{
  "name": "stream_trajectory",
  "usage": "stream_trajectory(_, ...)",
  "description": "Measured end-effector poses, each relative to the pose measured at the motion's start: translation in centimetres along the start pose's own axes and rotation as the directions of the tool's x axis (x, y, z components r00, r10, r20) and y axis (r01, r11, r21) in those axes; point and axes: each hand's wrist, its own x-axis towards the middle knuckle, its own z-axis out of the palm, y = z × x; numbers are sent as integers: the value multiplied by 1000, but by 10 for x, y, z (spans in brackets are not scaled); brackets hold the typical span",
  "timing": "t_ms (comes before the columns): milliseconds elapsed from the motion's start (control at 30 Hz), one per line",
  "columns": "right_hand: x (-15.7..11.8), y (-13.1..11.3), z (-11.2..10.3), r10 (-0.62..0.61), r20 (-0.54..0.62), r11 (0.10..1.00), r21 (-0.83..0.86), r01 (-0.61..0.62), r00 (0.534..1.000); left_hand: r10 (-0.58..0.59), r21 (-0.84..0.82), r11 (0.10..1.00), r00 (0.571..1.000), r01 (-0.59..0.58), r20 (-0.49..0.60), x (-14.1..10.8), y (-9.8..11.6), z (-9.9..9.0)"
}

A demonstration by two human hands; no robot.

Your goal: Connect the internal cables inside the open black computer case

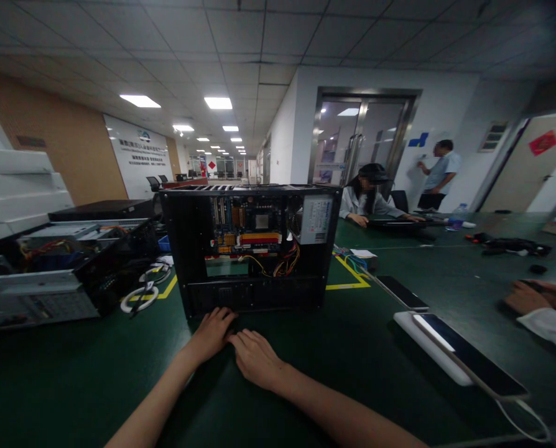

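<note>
A black computer case [254, 295] stands upright on the green table with its open side towards me. Inside it are a motherboard [240, 218], a power supply [318, 219] at the upper right and a loose bundle of coloured cables [287, 261]. My left hand [215, 331] rests on the tabletop close to the case's lower front edge, its fingers loosely bent and apart. Beside it lies my right hand [255, 356], fingers slightly curled towards the left hand's fingertips. No object shows in either hand; the undersides of the fingers and the palms are hidden.
Opened computer cases [40, 286] fill the left side, near coiled white cables [140, 298]. To the right lie a dark phone [402, 292] and another phone [474, 358] on a white block. A co-worker's hands [532, 298] are at the right edge; another person sits behind the case.
</note>
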Motion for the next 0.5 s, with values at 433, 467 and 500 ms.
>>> stream_trajectory(433,1,2,0,-34,49,999,-12,34,998,5,13,1000,999,-4,-34,1,-1,2)
stream_trajectory(467,1,2,-1,-36,48,999,-10,36,998,3,12,1000,999,-3,-32,1,-1,2)
stream_trajectory(500,1,2,-2,-34,45,999,-9,35,998,1,12,1000,1000,-1,-31,1,0,2)
